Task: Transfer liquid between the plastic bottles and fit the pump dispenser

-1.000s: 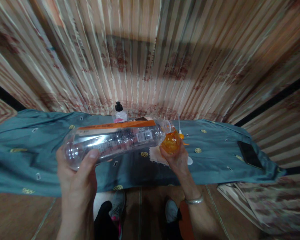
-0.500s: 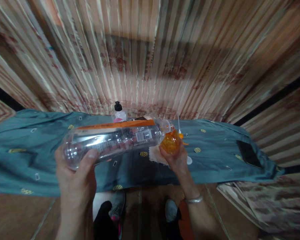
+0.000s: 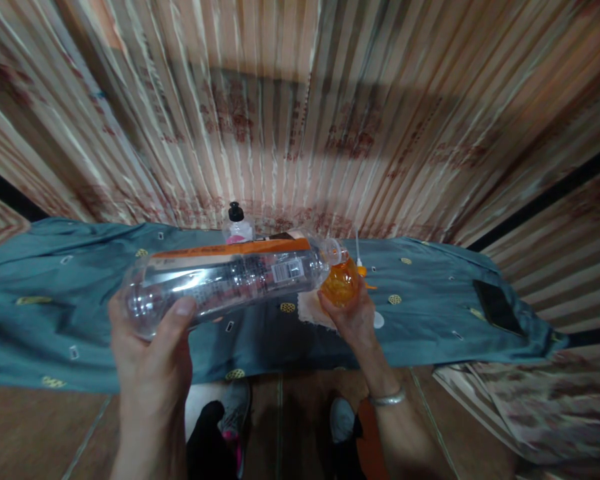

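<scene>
1. Our left hand (image 3: 153, 353) grips the clear bottle (image 3: 225, 283) near its base; our right hand (image 3: 353, 319) encloses the orange bottle (image 3: 340, 285).
2. We hold both over the table (image 3: 445, 277)'s middle, the tilted clear mouth at the orange bottle's top.
3. The clear bottle partly hides a black-capped bottle (image 3: 238, 227) by the far edge (a pale cloth (image 3: 310, 313) shows beside our right hand).
4. A dark phone (image 3: 497, 307) lies toward the right edge.

Dark phone (image 3: 497, 307) right side on teal patterned cloth (image 3: 430, 293); black-capped bottle (image 3: 240, 229) by striped curtain (image 3: 275, 133); tiled floor (image 3: 305, 420) below
</scene>
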Demonstrator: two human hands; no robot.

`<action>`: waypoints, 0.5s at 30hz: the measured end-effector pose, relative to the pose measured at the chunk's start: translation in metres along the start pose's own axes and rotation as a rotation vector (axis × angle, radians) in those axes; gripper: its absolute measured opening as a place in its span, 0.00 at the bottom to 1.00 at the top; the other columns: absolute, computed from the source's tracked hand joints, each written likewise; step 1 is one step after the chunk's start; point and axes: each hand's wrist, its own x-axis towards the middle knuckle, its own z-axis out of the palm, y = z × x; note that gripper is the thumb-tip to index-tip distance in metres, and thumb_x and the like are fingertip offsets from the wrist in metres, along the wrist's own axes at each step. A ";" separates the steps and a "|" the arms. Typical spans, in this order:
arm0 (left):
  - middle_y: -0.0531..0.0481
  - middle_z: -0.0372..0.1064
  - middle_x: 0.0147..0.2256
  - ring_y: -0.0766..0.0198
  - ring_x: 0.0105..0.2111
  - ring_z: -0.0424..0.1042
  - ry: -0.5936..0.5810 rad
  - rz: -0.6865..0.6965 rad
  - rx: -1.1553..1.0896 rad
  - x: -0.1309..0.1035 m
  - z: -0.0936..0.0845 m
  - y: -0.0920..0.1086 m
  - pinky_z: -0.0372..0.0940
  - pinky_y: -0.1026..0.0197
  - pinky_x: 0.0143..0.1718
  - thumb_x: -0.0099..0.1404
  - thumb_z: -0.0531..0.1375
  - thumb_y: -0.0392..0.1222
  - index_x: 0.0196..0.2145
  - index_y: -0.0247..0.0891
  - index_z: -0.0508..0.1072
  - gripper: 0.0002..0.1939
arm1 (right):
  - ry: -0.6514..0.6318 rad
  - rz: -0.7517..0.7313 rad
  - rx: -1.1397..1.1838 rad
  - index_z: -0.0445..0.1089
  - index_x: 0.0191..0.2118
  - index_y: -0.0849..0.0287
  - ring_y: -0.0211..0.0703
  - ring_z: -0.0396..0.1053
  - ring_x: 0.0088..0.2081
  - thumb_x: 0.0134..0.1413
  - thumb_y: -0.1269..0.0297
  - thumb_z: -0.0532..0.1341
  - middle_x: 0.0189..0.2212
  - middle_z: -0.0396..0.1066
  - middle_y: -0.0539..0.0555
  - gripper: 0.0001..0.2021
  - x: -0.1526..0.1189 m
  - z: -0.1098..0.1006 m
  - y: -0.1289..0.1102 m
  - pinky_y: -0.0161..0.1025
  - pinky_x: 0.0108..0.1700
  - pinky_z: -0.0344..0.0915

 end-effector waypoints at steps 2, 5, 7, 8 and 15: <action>0.51 0.71 0.38 0.55 0.36 0.73 0.036 -0.050 -0.038 0.000 0.002 0.004 0.69 0.33 0.52 0.36 0.75 0.48 0.39 0.44 0.71 0.31 | -0.007 0.008 0.013 0.67 0.56 0.59 0.58 0.79 0.46 0.44 0.49 0.70 0.47 0.79 0.63 0.34 0.000 -0.001 -0.001 0.52 0.47 0.77; 0.51 0.70 0.38 0.54 0.37 0.72 0.069 -0.058 -0.054 0.000 0.004 0.004 0.65 0.30 0.55 0.35 0.75 0.47 0.37 0.44 0.69 0.31 | -0.019 0.013 0.023 0.67 0.56 0.59 0.58 0.79 0.45 0.44 0.49 0.70 0.47 0.79 0.62 0.34 0.001 -0.002 -0.003 0.53 0.47 0.77; 0.51 0.70 0.39 0.54 0.38 0.72 0.062 -0.058 -0.044 0.000 0.003 0.003 0.64 0.30 0.56 0.36 0.75 0.47 0.37 0.44 0.69 0.30 | -0.027 0.019 0.019 0.67 0.56 0.59 0.58 0.79 0.46 0.44 0.49 0.70 0.47 0.80 0.62 0.34 0.001 -0.002 -0.004 0.53 0.47 0.77; 0.51 0.70 0.39 0.54 0.38 0.72 0.056 -0.058 -0.039 0.000 0.002 0.002 0.64 0.30 0.56 0.36 0.75 0.47 0.37 0.44 0.69 0.30 | -0.029 0.022 0.018 0.67 0.56 0.59 0.59 0.79 0.46 0.44 0.49 0.70 0.47 0.80 0.62 0.34 0.001 -0.002 -0.004 0.54 0.47 0.77; 0.51 0.69 0.38 0.54 0.36 0.73 0.015 -0.044 -0.011 0.000 -0.001 0.002 0.70 0.34 0.50 0.38 0.75 0.51 0.41 0.43 0.72 0.32 | -0.021 0.026 0.004 0.67 0.56 0.59 0.59 0.79 0.47 0.44 0.48 0.70 0.48 0.79 0.62 0.35 0.001 -0.002 -0.001 0.54 0.48 0.77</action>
